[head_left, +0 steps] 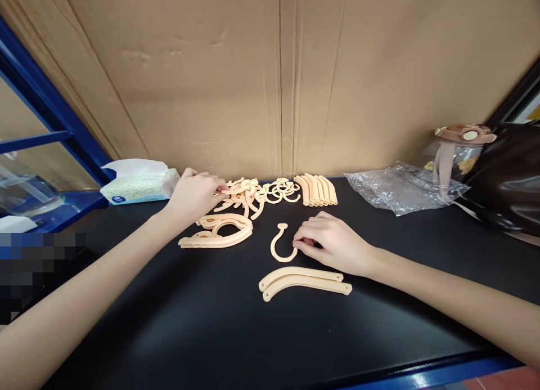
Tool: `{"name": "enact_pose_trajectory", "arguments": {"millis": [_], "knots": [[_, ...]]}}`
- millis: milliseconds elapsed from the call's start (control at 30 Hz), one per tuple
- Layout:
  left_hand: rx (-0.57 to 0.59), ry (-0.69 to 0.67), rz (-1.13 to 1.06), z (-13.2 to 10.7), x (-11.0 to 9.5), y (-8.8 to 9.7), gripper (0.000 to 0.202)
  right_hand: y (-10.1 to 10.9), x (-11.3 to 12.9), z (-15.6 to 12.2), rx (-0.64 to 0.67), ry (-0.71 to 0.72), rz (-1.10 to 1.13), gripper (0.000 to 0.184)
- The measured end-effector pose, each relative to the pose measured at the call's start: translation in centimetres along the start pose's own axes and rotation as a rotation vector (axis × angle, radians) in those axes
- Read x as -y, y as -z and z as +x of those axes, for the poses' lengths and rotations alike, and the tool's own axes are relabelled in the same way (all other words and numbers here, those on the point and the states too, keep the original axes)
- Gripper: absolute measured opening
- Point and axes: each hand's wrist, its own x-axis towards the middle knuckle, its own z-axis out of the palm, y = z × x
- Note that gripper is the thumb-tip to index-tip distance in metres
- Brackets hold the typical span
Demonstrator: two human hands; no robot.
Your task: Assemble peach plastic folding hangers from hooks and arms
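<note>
On a black table (177,322), my left hand (194,192) reaches into a heap of peach plastic hanger parts (244,196), its fingers pinched on one piece. My right hand (333,242) rests palm down, fingertips closed on the end of a peach hook (282,249). Two curved peach arms (304,281) lie side by side just in front of that hand. A stack of assembled peach hangers (221,231) lies below my left hand. Loose hooks (282,189) and a neat row of curved arms (316,189) sit further back.
A cardboard wall (278,75) closes the back. A tissue pack (139,182) lies at the far left by a blue frame (50,114). A crumpled clear plastic bag (400,187), a brown-lidded cup (458,153) and a dark bag (510,182) crowd the right.
</note>
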Motion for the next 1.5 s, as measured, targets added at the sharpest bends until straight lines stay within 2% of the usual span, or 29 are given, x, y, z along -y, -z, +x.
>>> {"name": "enact_pose_trajectory", "arguments": {"millis": [333, 567, 633, 667, 767, 833, 867, 1000, 1167, 1300, 1500], "knots": [[-0.140, 0.069, -0.052, -0.4, -0.6, 2.3, 0.029, 0.1, 0.1, 0.0, 0.018, 0.001, -0.008, 0.020], [-0.382, 0.088, -0.102, -1.5, -1.9, 4.9, 0.032, 0.3, 0.1, 0.0, -0.012, 0.002, 0.003, 0.019], [-0.413, 0.081, -0.170, -2.1, -2.8, 5.8, 0.030, 0.5, 0.3, -0.1, -0.057, -0.040, 0.072, 0.015], [-0.482, 0.088, -0.231, -2.4, -3.4, 6.1, 0.028, 0.6, 0.5, -0.1, -0.086, -0.080, 0.132, 0.016], [-0.539, 0.012, -0.421, -3.7, -5.8, 6.8, 0.017, 0.8, 0.9, -0.2, -0.175, -0.213, 0.382, 0.040], [-0.533, -0.063, -0.489, -4.7, -7.4, 6.8, 0.012, 0.9, 0.9, -0.2, -0.211, -0.252, 0.558, 0.051], [-0.542, -0.098, -0.511, -5.1, -8.1, 6.7, 0.010, 0.9, 0.9, -0.1, -0.224, -0.256, 0.638, 0.050], [-0.482, -0.177, -0.570, -6.5, -9.6, 6.1, 0.009, 0.6, 0.6, 0.1, -0.200, -0.289, 0.807, 0.029], [-0.409, -0.254, -0.511, -7.3, -9.6, 5.5, 0.010, 0.3, 0.4, 0.4, -0.092, -0.377, 0.934, 0.026], [-0.366, -0.269, -0.458, -7.3, -9.4, 5.2, 0.011, 0.1, -0.1, 0.5, -0.104, -0.516, 1.093, 0.028], [-0.261, -0.294, -0.363, -6.7, -9.2, 4.3, 0.021, 0.1, -1.1, 0.6, -0.135, -0.578, 1.231, 0.026]]}}
